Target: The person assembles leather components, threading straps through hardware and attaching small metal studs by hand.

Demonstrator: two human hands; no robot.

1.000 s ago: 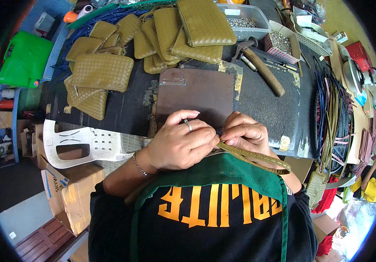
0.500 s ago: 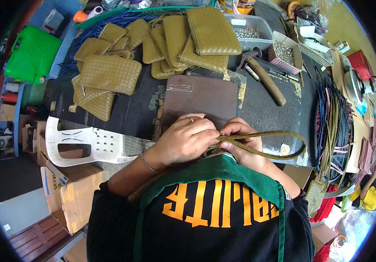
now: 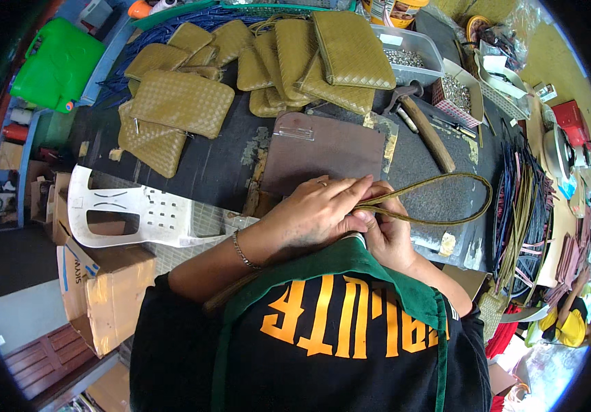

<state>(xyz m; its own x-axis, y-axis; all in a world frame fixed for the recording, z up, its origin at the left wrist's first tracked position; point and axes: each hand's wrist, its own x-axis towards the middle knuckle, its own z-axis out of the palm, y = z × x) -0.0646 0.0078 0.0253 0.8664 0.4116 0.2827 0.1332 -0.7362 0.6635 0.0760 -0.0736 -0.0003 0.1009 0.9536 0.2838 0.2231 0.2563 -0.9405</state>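
Extending rightward from the meeting point of both hands, a slim olive-green strap (image 3: pixel 446 223), doubled into a long open loop, is held close in front of the body, above the near edge of the dark table (image 3: pixel 213 172). Its joined end is pinched between the thumb and bent fingers of the right hand (image 3: pixel 391 237), so the narrow base of the loop lies within that grip while the rounded far end hangs free beyond it. By the left hand (image 3: pixel 313 213), stretched fingers are laid over the right fingertips; whether the strap is also grasped there cannot be told, since the end is covered.

Compared with a second ago, the loop has been lifted and spread: it was then drooped low across the right forearm with its strands near together. The left fingers, previously curled, have been straightened. No shift among the table's contents is seen: the olive woven pouches (image 3: pixel 354 51) are left piled, the brown rounded-corner board (image 3: pixel 326 151) is partly covered by the hands, and the wooden-handled hammer (image 3: pixel 429 134) is left lying to its right.
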